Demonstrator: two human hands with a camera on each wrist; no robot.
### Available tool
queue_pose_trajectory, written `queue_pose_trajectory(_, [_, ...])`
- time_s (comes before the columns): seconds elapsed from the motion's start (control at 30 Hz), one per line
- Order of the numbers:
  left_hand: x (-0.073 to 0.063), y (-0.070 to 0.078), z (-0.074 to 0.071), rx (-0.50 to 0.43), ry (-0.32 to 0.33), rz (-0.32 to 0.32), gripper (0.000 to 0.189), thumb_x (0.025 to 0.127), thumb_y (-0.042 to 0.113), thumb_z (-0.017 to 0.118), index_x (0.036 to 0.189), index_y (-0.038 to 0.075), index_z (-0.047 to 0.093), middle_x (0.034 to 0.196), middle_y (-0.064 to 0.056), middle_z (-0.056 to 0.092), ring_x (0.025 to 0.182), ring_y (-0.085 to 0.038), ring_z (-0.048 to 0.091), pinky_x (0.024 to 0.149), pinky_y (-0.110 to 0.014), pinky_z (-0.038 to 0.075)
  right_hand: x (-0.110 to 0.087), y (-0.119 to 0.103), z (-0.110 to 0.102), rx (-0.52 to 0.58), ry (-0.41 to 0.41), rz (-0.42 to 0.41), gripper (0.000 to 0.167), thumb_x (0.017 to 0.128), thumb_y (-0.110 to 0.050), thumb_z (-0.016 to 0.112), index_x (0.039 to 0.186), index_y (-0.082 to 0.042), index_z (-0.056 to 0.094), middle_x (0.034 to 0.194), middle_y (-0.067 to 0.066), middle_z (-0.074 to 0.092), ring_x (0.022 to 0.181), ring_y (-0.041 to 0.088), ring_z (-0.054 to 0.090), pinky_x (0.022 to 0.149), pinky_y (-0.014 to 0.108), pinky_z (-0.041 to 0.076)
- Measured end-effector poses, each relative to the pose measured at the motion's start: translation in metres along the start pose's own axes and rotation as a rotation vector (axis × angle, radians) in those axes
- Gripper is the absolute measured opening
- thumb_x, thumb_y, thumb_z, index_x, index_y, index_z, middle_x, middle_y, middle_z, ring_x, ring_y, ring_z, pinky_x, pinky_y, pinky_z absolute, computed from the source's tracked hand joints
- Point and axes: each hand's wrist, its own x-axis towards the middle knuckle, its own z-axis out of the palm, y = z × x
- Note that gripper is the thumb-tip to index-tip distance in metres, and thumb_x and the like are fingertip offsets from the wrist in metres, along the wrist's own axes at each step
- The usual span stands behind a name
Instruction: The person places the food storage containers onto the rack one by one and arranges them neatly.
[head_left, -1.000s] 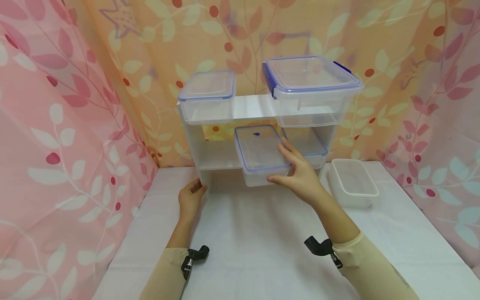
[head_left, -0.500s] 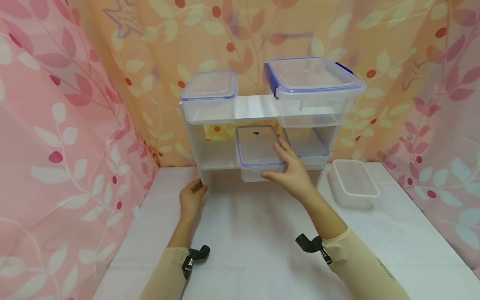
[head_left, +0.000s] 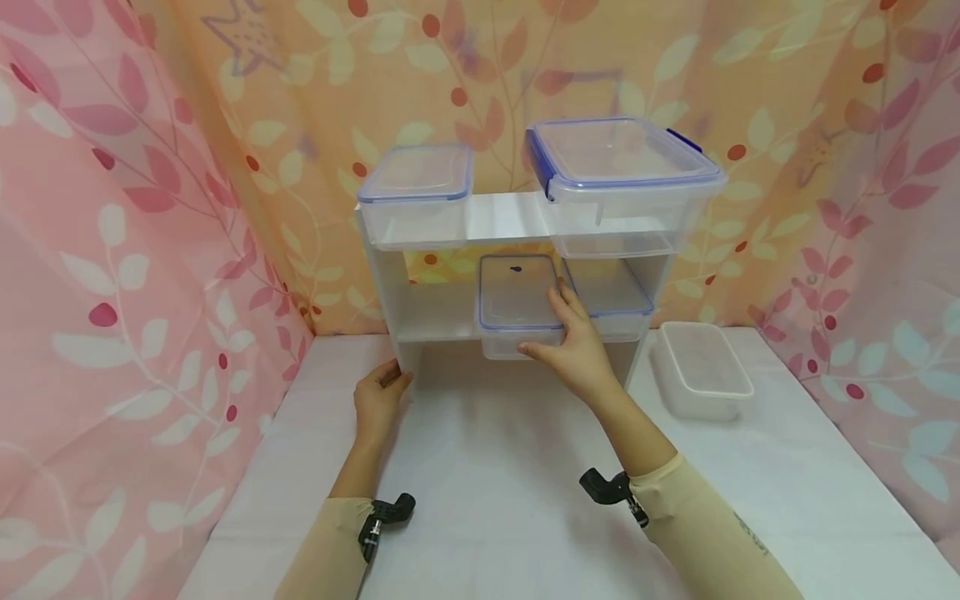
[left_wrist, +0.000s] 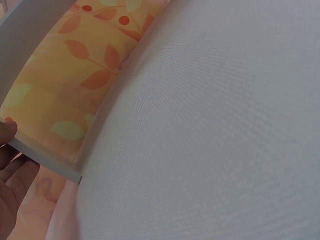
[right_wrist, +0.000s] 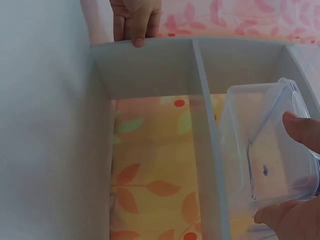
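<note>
My left hand (head_left: 378, 404) pinches the lower front edge of the left side panel (left_wrist: 47, 161) of a white two-tier shelf (head_left: 510, 215). In the left wrist view, thumb and fingers lie on opposite sides of that panel. My right hand (head_left: 583, 354) grips a clear food container (head_left: 517, 292) with a blue-edged lid, its thumb at the front and its fingers on the right side. That container is at the middle tier, its front end sticking out past the shelf edge. Just right of it sits another blue-edged food container (head_left: 611, 287), partly hidden by my fingers.
On the shelf's top stand a smaller lidded container (head_left: 416, 175) at left and a larger one with dark blue clips (head_left: 626, 154) at right. A whitish container (head_left: 702, 371) sits on the white-covered table right of the shelf. Patterned curtains (head_left: 150, 250) surround the table.
My right hand has moved the food container back, deeper into the middle tier, and its front end has straightened toward the left. The left hand has stayed on the side panel.
</note>
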Motion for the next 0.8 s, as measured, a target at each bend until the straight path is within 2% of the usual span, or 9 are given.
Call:
queue_pose_trajectory(0.23, [0.0, 0.0, 0.002, -0.01, 0.012, 0.005, 0.042, 0.094, 0.012, 0.075, 0.131, -0.006, 0.065, 0.125, -0.023, 0.07, 0.114, -0.032, 0.07, 0.082, -0.013, 0.055, 0.002, 0.002, 0.0, -0.01, -0.002, 0.004, 0.106, 0.078, -0.026, 0.091, 0.161, -0.006, 0.028, 0.173, 0.001, 0.011, 0.158, 0.027, 0.011, 0.126, 0.05, 0.019])
queue_pose_trajectory(0.43, [-0.012, 0.035, -0.005, -0.009, -0.041, -0.035, 0.042, 0.095, 0.007, 0.072, 0.132, -0.011, 0.061, 0.129, -0.029, 0.066, 0.118, -0.036, 0.067, 0.087, -0.019, 0.057, 0.004, 0.004, 0.003, -0.027, 0.006, 0.005, 0.1, 0.08, -0.028, 0.089, 0.16, -0.009, 0.033, 0.173, -0.001, 0.012, 0.158, 0.029, 0.013, 0.125, 0.053, 0.021])
queue_pose_trajectory(0.5, [-0.013, 0.04, -0.006, -0.002, -0.048, -0.039, 0.042, 0.095, 0.005, 0.072, 0.132, -0.012, 0.061, 0.129, -0.03, 0.065, 0.118, -0.036, 0.067, 0.087, -0.02, 0.057, 0.005, 0.004, 0.004, -0.042, 0.009, 0.006, 0.099, 0.08, -0.028, 0.089, 0.16, -0.01, 0.034, 0.173, 0.0, 0.012, 0.158, 0.03, 0.015, 0.125, 0.055, 0.023])
queue_pose_trajectory(0.73, [0.001, 0.007, -0.001, -0.043, -0.024, -0.041, 0.046, 0.095, 0.01, 0.074, 0.134, -0.01, 0.061, 0.132, -0.029, 0.064, 0.12, -0.035, 0.066, 0.083, -0.011, 0.054, 0.01, 0.001, 0.005, -0.084, 0.011, 0.011, 0.098, 0.08, -0.029, 0.089, 0.16, -0.01, 0.035, 0.172, 0.004, 0.014, 0.157, 0.034, 0.018, 0.123, 0.057, 0.025])
queue_pose_trajectory(0.8, [0.002, 0.003, 0.0, -0.04, -0.016, -0.036, 0.046, 0.095, 0.011, 0.074, 0.134, -0.008, 0.062, 0.131, -0.028, 0.065, 0.119, -0.034, 0.067, 0.083, -0.011, 0.054, 0.011, 0.001, 0.005, -0.089, 0.012, 0.019, 0.098, 0.08, -0.03, 0.089, 0.159, -0.01, 0.035, 0.172, 0.003, 0.014, 0.156, 0.033, 0.018, 0.123, 0.056, 0.026])
